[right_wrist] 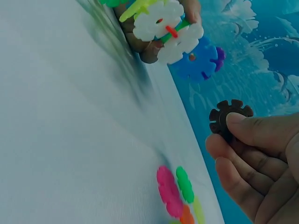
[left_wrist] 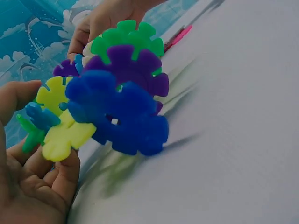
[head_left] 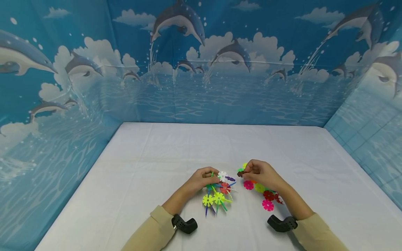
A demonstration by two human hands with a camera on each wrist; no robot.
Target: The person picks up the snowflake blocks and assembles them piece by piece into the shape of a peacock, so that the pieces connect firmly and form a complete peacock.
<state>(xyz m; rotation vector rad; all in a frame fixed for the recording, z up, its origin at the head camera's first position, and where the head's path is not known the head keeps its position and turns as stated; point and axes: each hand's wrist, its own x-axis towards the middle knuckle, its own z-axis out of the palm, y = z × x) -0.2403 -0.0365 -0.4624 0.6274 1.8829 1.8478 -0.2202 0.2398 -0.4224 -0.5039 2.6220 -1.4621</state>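
My left hand grips a cluster of interlocked plastic snowflake discs, joined in yellow, white, red, green, blue and purple. In the left wrist view, its thumb and fingers are around the yellow discs, while a large blue disc stands out in front. White discs of the cluster show in the right wrist view. Between thumb and index finger, my right hand pinches one dark brown or black notched disc. That disc is apart from the cluster.
Loose discs lie on the white tablecloth below and beside the right hand, among them pink, dark red and yellow-green. Dolphin-printed curtains rise behind the table and along both sides.
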